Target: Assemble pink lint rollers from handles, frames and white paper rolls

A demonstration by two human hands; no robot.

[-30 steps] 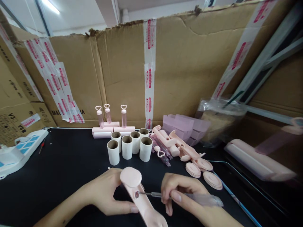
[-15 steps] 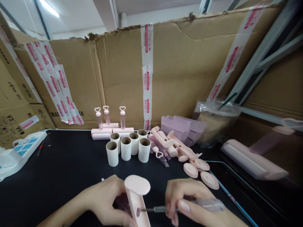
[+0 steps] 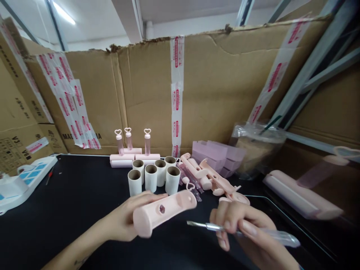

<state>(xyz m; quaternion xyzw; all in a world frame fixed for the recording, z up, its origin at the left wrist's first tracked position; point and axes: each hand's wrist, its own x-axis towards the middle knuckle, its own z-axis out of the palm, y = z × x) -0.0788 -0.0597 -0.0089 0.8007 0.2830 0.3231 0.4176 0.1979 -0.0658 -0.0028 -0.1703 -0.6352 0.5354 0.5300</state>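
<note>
My left hand [image 3: 128,217] is closed around a pale pink plastic roller holder [image 3: 171,210], tilted with its rounded end cap toward me. A dark purplish piece shows in the hole along its trough. In my right hand [image 3: 244,225] is a flat-blade screwdriver [image 3: 208,225] with a clear handle, its tip pointing left, apart from the holder. Behind my hands stand several white cardboard-core rolls [image 3: 172,180]. Loose pink holder parts [image 3: 218,180] and clear purple tubes lie right of the rolls.
Finished-looking pink rollers with heart-topped handles [image 3: 147,139] stand at the back. Lilac boxes [image 3: 213,155] and a plastic-bagged brown container [image 3: 254,150] are at back right. A large pink roller [image 3: 302,193] sits far right. A white power strip [image 3: 30,180] lies left, before a cardboard wall [image 3: 225,82].
The screwdriver tip has come out of the holder's hole and moved right. My left hand has raised the holder and turned it from nearly upright to lying sideways.
</note>
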